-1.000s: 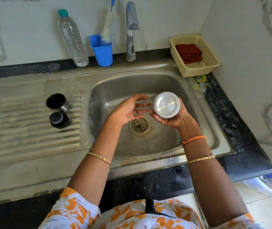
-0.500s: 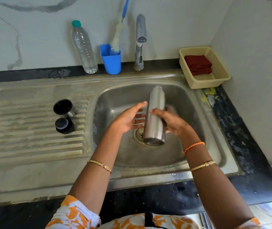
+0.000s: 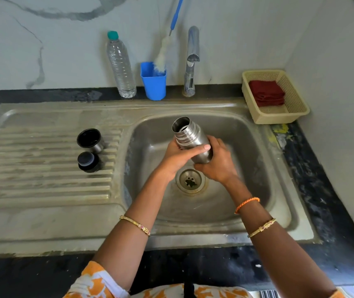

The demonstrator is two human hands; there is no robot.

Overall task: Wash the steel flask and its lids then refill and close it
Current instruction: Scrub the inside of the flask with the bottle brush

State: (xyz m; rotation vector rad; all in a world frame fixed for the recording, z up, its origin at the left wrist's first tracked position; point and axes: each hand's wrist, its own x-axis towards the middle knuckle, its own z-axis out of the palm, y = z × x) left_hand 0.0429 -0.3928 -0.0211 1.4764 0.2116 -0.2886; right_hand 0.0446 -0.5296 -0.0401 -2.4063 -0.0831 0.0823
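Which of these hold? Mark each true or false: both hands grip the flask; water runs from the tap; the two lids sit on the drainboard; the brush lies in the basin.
1. Both the left hand and the right hand grip the steel flask: true.
2. Water runs from the tap: false, no stream shows.
3. The cup lid and stopper sit on the drainboard: true.
4. The bottle brush lies in the basin: false, it stands in the blue cup.

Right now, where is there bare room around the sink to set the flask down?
The drainboard is bare left of and in front of the two lids. The basin floor around the drain is open. The back ledge is crowded: plastic bottle, blue cup, tap, basket.
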